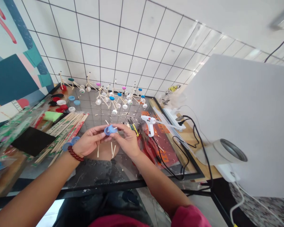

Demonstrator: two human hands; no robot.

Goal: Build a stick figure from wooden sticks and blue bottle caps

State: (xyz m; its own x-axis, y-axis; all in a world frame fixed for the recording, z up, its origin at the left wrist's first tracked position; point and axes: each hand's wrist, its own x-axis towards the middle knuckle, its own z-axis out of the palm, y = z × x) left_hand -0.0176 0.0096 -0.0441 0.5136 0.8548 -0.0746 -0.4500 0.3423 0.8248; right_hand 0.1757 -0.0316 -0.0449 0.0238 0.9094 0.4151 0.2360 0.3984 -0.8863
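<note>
Left hand and right hand pinch round caps (blue plastic).

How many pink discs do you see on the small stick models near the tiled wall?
2. One pink disc is left of the middle of the group; the other pink disc is farther right, behind a blue disc. Others may be hidden.

Beaded bracelet, seemingly dark trousers.
</note>
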